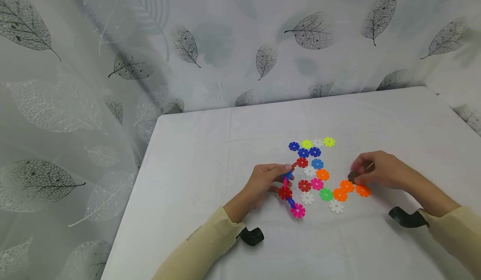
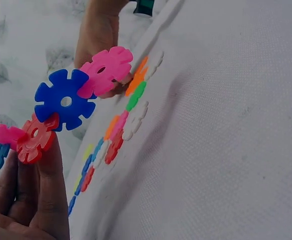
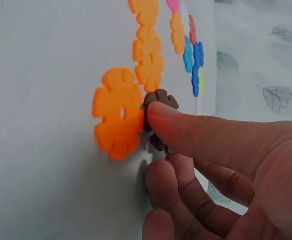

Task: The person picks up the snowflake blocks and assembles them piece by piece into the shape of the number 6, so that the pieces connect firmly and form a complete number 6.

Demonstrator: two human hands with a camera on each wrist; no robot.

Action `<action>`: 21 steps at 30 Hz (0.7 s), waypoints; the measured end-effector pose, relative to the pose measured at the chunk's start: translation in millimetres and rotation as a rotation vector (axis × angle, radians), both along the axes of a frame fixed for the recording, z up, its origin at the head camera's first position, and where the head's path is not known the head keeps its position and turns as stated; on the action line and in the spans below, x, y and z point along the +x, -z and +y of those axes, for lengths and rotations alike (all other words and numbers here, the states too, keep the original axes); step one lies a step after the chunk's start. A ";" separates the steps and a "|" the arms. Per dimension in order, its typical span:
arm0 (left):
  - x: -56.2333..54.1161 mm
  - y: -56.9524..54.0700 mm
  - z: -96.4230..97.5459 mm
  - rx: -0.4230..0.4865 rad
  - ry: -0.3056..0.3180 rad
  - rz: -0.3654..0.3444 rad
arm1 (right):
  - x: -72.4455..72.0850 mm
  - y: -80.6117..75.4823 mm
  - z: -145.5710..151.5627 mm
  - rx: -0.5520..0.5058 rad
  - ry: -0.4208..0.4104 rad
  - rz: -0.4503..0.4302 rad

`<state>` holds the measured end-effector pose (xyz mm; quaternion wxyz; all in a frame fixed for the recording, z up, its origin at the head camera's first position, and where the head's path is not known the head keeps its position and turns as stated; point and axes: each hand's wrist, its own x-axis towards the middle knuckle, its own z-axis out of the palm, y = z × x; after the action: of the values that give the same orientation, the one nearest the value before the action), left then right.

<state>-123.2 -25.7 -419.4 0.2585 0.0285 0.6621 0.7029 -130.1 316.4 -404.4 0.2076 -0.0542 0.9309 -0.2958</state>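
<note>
My left hand [image 1: 264,182] holds a chain of interlocked plastic snowflake discs. In the left wrist view the chain runs through a pink disc [image 2: 105,71], a blue disc [image 2: 60,95], a red disc [image 2: 37,138] and more pieces at the far left. Between thumb and fingers, my right hand [image 1: 383,169] pinches a brown snowflake disc [image 3: 161,97]. Right beside that disc lies an orange disc [image 3: 118,132], flat on the white cloth, with other orange discs [image 3: 148,57] close by. The thumb covers part of the brown disc.
Loose discs lie between the hands: green [image 1: 326,194], white [image 1: 336,206], pink [image 1: 317,183], red [image 1: 304,185] and others. Further back are dark blue discs [image 1: 303,152] and yellow ones [image 1: 329,142]. A leaf-patterned curtain [image 1: 225,42] hangs behind the white-covered table [image 1: 195,155].
</note>
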 end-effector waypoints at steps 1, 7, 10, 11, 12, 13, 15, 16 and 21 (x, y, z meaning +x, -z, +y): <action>-0.1 0.6 0.3 0.003 0.003 -0.003 | 0.4 -0.6 -0.7 -0.006 0.000 0.007; 0.2 1.2 1.8 -0.004 0.021 -0.018 | 0.7 -6.4 -9.7 -0.071 0.023 0.056; 0.2 1.3 2.6 -0.016 0.027 -0.030 | 0.5 -9.5 -18.9 -0.140 0.046 0.074; 0.1 1.6 3.0 -0.020 0.027 -0.034 | 0.8 -11.1 -22.7 -0.165 0.054 0.078; 0.0 1.8 3.4 -0.023 0.028 -0.038 | 1.4 -12.9 -26.8 -0.188 0.064 0.084; 0.1 1.7 3.7 -0.026 0.028 -0.044 | 2.2 -14.8 -31.2 -0.210 0.074 0.089; 0.1 1.5 4.3 -0.026 0.032 -0.051 | 3.2 -18.6 -39.7 -0.253 0.081 0.097; 0.3 1.1 4.4 -0.024 0.034 -0.055 | 3.9 -20.5 -43.8 -0.274 0.077 0.103; 2.0 -1.6 4.6 -0.015 0.042 -0.065 | 6.4 -27.1 -61.6 -0.357 0.041 0.130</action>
<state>-121.2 -21.1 -417.8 0.2948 0.0175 0.6579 0.6928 -123.6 254.8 -377.3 0.1279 -0.0901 0.8759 -0.4564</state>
